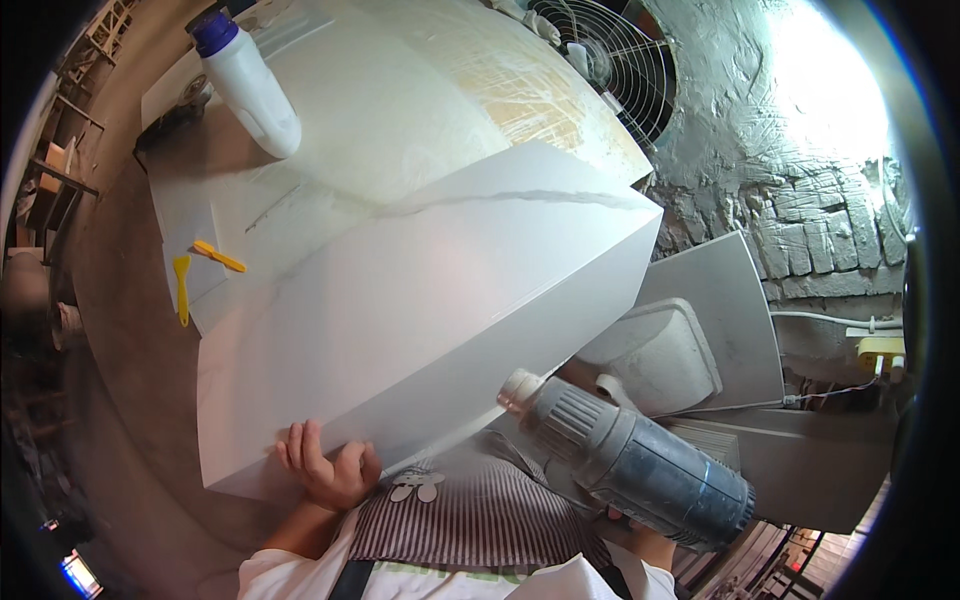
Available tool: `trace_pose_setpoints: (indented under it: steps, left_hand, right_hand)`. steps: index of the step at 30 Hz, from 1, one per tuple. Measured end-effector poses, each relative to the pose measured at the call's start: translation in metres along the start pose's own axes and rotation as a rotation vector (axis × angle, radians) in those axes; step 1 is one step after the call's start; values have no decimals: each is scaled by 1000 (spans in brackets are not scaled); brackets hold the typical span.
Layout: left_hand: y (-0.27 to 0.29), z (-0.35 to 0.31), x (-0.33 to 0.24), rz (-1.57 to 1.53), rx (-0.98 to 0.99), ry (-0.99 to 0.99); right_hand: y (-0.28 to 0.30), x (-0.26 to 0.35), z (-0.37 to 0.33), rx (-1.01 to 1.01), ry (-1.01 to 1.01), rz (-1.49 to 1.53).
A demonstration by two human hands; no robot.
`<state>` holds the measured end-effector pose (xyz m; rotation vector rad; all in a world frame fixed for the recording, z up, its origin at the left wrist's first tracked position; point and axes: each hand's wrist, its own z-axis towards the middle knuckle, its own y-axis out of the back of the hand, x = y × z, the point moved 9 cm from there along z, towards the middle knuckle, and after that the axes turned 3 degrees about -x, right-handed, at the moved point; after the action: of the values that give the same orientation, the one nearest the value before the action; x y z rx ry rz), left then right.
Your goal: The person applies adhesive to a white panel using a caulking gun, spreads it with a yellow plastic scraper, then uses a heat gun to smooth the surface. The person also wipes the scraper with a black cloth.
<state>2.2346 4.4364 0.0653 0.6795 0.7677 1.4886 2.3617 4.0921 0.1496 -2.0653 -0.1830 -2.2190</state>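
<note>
A long white box-shaped piece with grey marble veining (pixel 430 270) lies slantwise in front of me, its top and near side facing me. My left hand (pixel 330 468) is on its near left edge, the fingers bent over the rim and touching the surface. At the lower right, my right hand (pixel 622 518) holds a dark grey heat gun (pixel 630 455). The gun's body hides most of that hand. Its pale nozzle (pixel 518 388) points up and left, close to the near side of the marbled piece.
A white bottle with a purple cap (pixel 250 90) stands on the worktable (pixel 390 90) at far left. Near the left edge lie a yellow scraper (pixel 182 290) and an orange-yellow tool (pixel 218 256). A caged fan (pixel 610 65), a rough wall, and a white basin-like piece (pixel 660 355) are to the right.
</note>
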Motion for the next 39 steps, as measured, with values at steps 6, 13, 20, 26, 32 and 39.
trace_pose_setpoints:
  steps: [6, 13, 20, 26, 32, 39]
  left_hand:
    - [0, -1, -1, 8, -18, -9]
    - [1, 4, 0, 1, -7, -17]
    - [2, 7, -1, -20, 8, -5]
    - [3, 4, -1, -10, -6, -7]
    - [2, 9, -3, -48, 9, -1]
    - [1, 5, 0, -43, -28, 5]
  right_hand:
    - [33, -20, 5, -196, -81, 67]
    - [15, -41, -25, 76, -138, 63]
    - [20, -58, -54, 227, -214, -918]
    - [9, -26, -11, -147, -104, 106]
    - [-46, -11, -21, -56, -54, 27]
    - [-26, -5, -9, -182, -37, 28]
